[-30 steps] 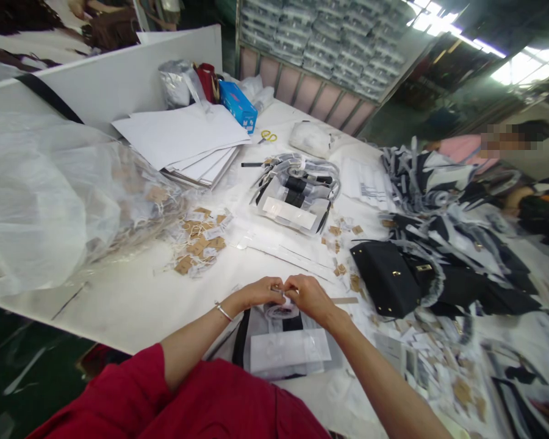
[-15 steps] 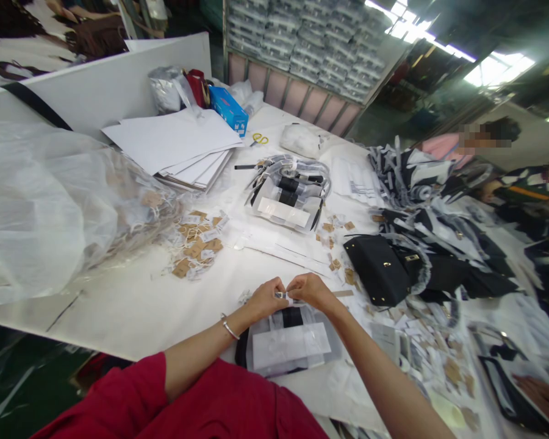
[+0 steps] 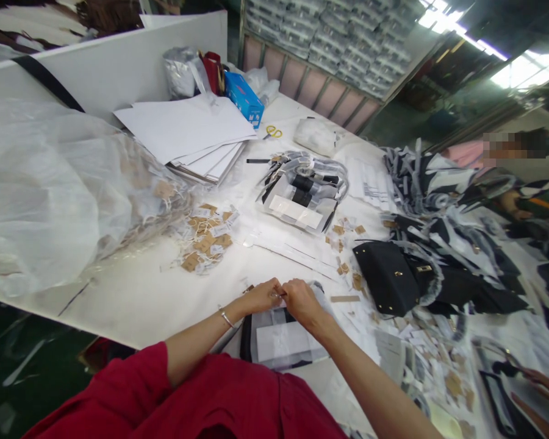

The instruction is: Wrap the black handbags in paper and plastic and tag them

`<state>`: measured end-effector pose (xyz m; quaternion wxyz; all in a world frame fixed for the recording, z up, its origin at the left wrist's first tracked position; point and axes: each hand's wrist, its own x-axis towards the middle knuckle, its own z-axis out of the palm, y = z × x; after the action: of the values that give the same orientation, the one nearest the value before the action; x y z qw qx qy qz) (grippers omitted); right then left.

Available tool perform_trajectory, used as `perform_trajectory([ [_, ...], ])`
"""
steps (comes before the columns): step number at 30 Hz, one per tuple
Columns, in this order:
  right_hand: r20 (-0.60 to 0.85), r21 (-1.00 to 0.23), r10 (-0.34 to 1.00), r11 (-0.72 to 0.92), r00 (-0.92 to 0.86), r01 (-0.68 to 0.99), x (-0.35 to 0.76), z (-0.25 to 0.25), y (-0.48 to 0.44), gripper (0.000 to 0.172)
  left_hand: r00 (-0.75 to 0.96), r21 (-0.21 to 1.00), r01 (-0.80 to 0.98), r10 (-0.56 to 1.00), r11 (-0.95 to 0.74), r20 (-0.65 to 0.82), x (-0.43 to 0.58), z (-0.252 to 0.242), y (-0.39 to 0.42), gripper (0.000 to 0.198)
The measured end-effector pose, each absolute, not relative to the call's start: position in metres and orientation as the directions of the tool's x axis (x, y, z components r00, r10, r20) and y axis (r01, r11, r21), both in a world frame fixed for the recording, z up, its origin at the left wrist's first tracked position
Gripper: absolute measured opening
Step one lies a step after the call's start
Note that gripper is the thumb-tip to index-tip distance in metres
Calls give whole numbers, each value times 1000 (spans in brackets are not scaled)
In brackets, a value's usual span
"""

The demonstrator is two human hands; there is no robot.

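Observation:
Close in front of my body lies a black bag [image 3: 283, 344] under clear wrapping, with a white sheet over its front. My left hand [image 3: 266, 295] and my right hand [image 3: 301, 299] meet just above its top edge. Both have their fingers pinched together, nearly touching. Something small and shiny shows between the fingertips, too small to make out. Farther up the table rests another wrapped bag [image 3: 302, 201] with its handles covered in plastic. To its left is a pile of brown tags [image 3: 205, 238] with white strings.
Black bags [image 3: 387, 277] are heaped at the right, with loose tags and scraps below them. White sheets [image 3: 187, 131], a blue box [image 3: 244, 97], yellow scissors [image 3: 273, 132] and a large plastic bag [image 3: 41, 201] lie left and back. Other people are at the right.
My hands have drawn closer together above the bag, and my right hand is turned more knuckles-up. The camera view has shifted, so the table appears farther right.

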<state>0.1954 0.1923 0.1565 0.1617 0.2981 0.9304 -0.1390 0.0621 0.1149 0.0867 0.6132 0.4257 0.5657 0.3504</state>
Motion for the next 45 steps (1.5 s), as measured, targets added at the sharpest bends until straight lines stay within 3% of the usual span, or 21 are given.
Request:
perform_trajectory([
  [10, -228, -79, 519, 833, -824, 547, 204, 144, 192, 28, -34, 877, -129, 881, 464, -471, 82, 72, 128, 27],
  [19, 107, -276, 543, 821, -833, 500, 227, 131, 178, 34, -27, 781, -383, 838, 494, -544, 86, 61, 137, 34],
  [29, 113, -202, 439, 889, -891, 412, 245, 139, 180, 37, 175, 685, -544, 864, 484, -471, 62, 75, 129, 46],
  [32, 149, -252, 512, 847, -846, 468, 244, 134, 180, 32, 139, 692, -549, 867, 469, -478, 63, 77, 126, 52],
  [35, 170, -378, 651, 736, -739, 562, 238, 121, 178, 25, 85, 702, -535, 857, 470, -508, 67, 78, 128, 53],
  [39, 140, -522, 788, 573, -600, 631, 237, 111, 168, 27, 33, 713, -490, 829, 501, -559, 67, 81, 133, 50],
  [45, 233, -529, 907, 421, -351, 737, 311, 110, 147, 26, -3, 699, -433, 774, 569, -633, 55, 81, 140, 49],
])
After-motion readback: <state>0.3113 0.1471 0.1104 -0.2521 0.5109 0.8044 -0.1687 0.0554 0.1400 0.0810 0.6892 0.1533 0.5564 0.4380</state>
